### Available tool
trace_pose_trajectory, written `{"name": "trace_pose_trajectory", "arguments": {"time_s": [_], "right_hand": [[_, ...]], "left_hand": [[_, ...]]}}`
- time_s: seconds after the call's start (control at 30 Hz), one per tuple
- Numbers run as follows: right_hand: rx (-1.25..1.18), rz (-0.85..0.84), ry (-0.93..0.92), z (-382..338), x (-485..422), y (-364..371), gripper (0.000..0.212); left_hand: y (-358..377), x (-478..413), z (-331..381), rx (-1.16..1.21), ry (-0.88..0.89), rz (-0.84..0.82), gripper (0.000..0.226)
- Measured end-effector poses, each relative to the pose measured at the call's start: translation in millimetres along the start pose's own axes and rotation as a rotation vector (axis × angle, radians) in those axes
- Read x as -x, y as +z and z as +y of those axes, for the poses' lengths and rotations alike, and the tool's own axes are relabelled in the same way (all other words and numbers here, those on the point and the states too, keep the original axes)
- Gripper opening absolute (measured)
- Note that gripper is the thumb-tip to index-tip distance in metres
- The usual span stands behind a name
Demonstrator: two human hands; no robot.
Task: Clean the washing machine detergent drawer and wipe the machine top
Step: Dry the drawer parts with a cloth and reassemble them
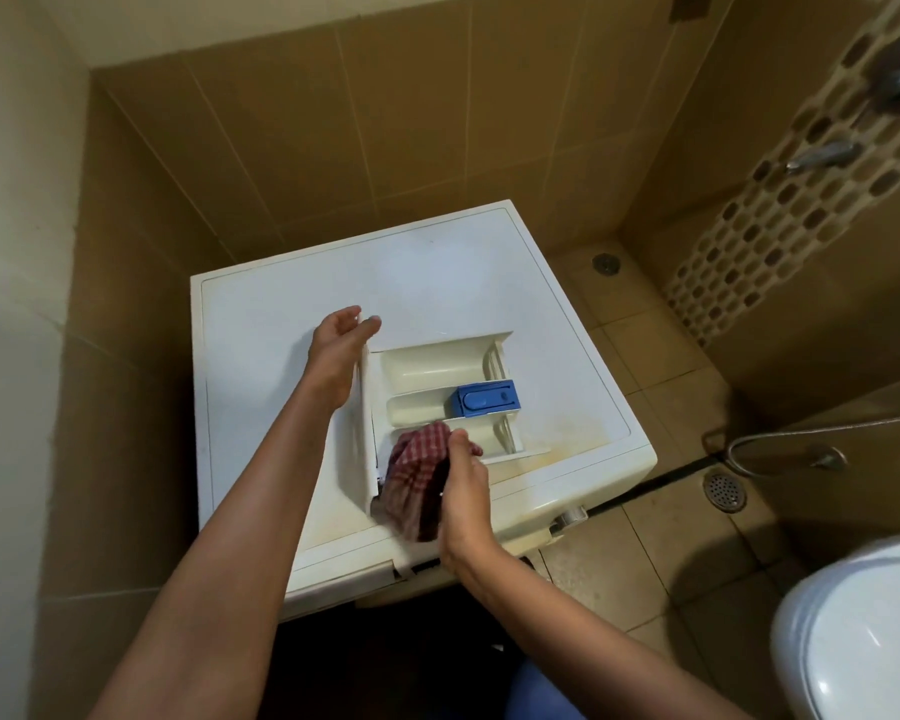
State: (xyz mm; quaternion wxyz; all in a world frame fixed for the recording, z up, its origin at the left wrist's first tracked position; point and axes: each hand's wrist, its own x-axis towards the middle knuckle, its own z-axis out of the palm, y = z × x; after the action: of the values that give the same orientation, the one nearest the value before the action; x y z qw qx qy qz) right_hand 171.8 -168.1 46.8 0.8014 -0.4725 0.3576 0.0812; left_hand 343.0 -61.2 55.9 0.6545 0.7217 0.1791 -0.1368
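The white detergent drawer [437, 371] lies on the washing machine top [292, 304], with a blue insert [487, 398] in its middle compartment. My left hand [341, 350] holds the drawer's front panel at its left end, thumb and fingers curled round the panel's upper edge. My right hand [463, 491] grips a red-and-white checked cloth [414, 475] and pushes it into the drawer's near compartment. Yellowish stains show on the machine top near its right front corner.
Brown tiled walls close in the machine at the back and left. A white toilet [853, 631] stands at the lower right. Floor drains [724, 492] and a shower hose [780, 444] lie on the tiled floor to the right.
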Motion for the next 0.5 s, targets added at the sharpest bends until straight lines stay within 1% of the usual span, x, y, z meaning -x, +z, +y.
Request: {"name": "trace_pose_trajectory", "arguments": {"time_s": [0.07,0.2,0.27,0.33,0.4,0.43,0.5], "right_hand": [[-0.047,-0.02,-0.033,-11.8,-6.1,-1.1,0.042],[-0.093,-0.098,-0.12,-37.7,-27.2,5.5,0.043],[-0.135,-0.125,-0.082,-52.7,-40.3,13.6,0.044],[-0.158,-0.146,-0.026,-62.9,-53.6,21.8,0.046],[-0.182,-0.158,0.0,-65.5,-63.4,29.2,0.051],[-0.207,-0.155,0.001,-64.9,-67.4,31.5,0.052],[-0.29,-0.135,-0.024,-64.3,-71.5,33.1,0.051]], "left_hand": [[-2.4,12.9,-5.3,-0.032,0.013,0.059,0.051],[-0.5,54.4,-21.1,-0.143,0.003,0.195,0.05],[3.3,77.5,-29.7,-0.321,0.03,0.218,0.055],[8.3,93.7,-40.5,-0.505,0.127,0.216,0.058],[11.1,99.2,-50.0,-0.593,0.238,0.222,0.043],[11.0,99.0,-51.4,-0.599,0.271,0.235,0.035],[7.1,96.0,-48.3,-0.58,0.309,0.245,0.028]]}}
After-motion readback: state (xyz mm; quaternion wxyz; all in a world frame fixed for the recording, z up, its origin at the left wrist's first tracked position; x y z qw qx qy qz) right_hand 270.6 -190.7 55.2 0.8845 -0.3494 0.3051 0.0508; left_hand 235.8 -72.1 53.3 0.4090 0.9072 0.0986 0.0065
